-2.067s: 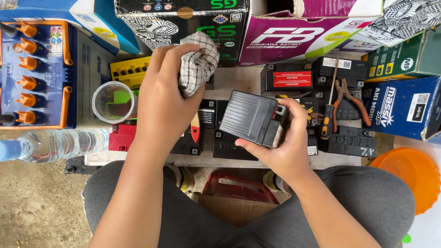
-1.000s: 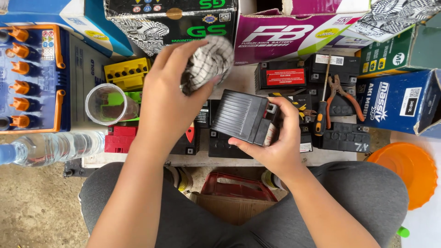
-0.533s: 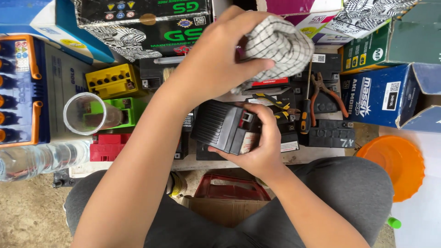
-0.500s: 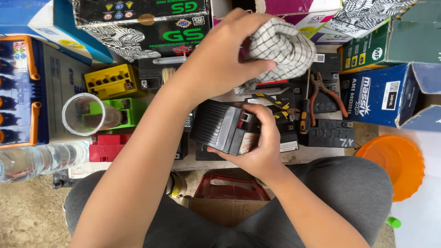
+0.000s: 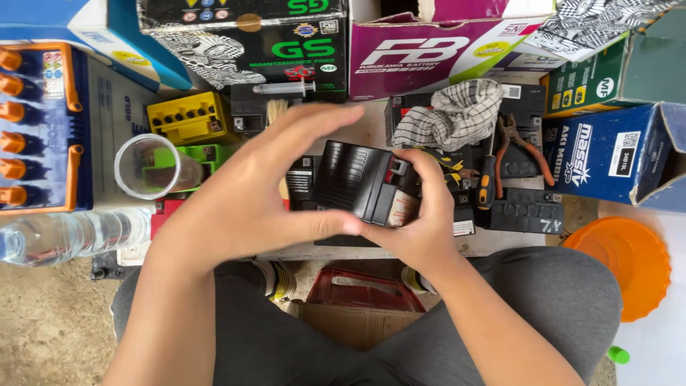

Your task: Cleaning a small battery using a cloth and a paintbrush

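Note:
My right hand grips a small black battery, tilted so its ribbed side faces up, above a low table. My left hand is spread with fingers apart just left of the battery. Its thumb reaches under the battery's lower left corner and its fingers reach toward the top edge. A checked white cloth lies crumpled on the black batteries at the back, free of both hands.
Several black batteries, pliers and a screwdriver lie to the right. Yellow, green and red battery cases, a clear cup and a water bottle sit left. Cardboard boxes line the back. An orange lid is at right.
My left hand carried the checked cloth to the right, dropped it on the back batteries, then came back empty to the left side of the battery. My right hand kept holding the battery.

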